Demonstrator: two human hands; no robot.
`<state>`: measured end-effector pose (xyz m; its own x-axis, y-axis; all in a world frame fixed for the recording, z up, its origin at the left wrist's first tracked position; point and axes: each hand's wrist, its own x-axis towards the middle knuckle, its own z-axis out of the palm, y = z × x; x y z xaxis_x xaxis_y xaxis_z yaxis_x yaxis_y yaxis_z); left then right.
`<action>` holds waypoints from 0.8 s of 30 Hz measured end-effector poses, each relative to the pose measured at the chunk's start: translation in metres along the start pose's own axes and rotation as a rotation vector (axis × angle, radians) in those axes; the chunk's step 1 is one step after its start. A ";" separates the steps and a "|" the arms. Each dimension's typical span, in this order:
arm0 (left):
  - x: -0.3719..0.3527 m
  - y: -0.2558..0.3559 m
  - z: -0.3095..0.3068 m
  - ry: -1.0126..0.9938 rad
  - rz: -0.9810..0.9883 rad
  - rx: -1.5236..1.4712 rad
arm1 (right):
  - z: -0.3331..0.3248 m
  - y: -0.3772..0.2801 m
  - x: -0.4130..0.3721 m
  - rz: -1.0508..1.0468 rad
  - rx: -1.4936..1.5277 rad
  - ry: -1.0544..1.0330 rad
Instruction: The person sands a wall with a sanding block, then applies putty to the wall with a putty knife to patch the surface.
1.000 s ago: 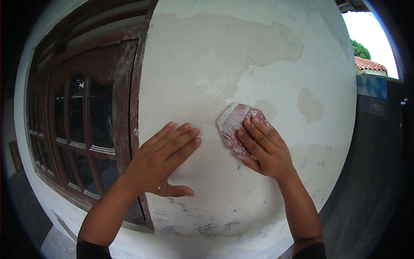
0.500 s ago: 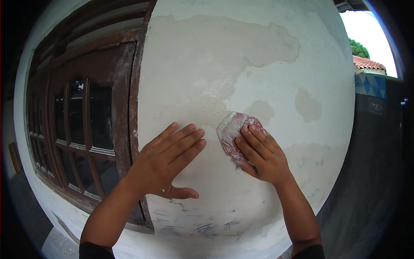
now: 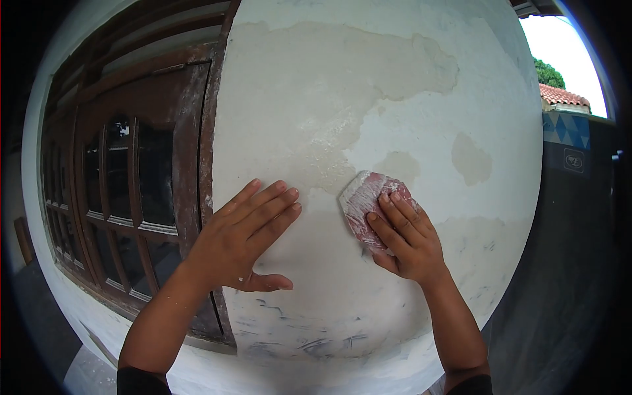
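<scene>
My right hand (image 3: 411,240) grips a flat, reddish piece of what looks like sandpaper (image 3: 361,204), caked with white. Its fingers lie across the face, with the thumb low at the edge. The sheet is against or very near the pale wall (image 3: 421,296), just below a beige patch; its far side is hidden. To the left, my left hand (image 3: 243,237) has its fingers stretched out and thumb apart, holding nothing. It is at the wall surface beside the window frame; whether the palm touches cannot be told. White specks dot this hand.
A brown wooden window (image 3: 155,178) with dark panes fills the left side. Beige patches (image 3: 471,160) and dark scuffs (image 3: 316,345) mark the wall. A dark panel (image 3: 566,250) with a blue-and-white strip stands at right, with a tiled roof (image 3: 563,95) beyond.
My left hand has shifted slightly left and up. My right hand and the sheet have moved a little to the right, the grip unchanged.
</scene>
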<state>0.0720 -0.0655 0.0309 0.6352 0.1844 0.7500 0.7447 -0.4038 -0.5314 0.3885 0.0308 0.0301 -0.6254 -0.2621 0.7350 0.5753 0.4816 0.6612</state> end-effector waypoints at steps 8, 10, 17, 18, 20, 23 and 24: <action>0.000 -0.006 -0.006 0.019 -0.024 0.012 | 0.010 -0.009 0.022 0.023 0.037 -0.026; -0.005 -0.007 -0.009 0.014 -0.038 0.004 | 0.006 -0.008 0.007 0.027 0.042 0.006; 0.000 -0.008 0.001 0.029 -0.026 0.016 | 0.014 -0.013 0.031 0.025 0.041 0.008; 0.000 -0.007 0.000 0.029 -0.022 0.018 | 0.014 -0.013 0.027 0.025 0.039 0.006; -0.004 -0.006 -0.002 0.029 -0.014 0.018 | 0.011 -0.013 0.013 0.033 0.021 0.012; -0.008 -0.007 -0.008 0.017 -0.022 -0.015 | 0.006 -0.011 0.003 0.049 0.034 0.055; -0.007 -0.007 -0.009 0.011 -0.024 -0.006 | 0.007 -0.011 0.006 0.052 0.037 0.053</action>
<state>0.0610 -0.0724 0.0329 0.6151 0.1838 0.7667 0.7582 -0.4049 -0.5111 0.3750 0.0300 0.0264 -0.5661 -0.2795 0.7755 0.5856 0.5258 0.6170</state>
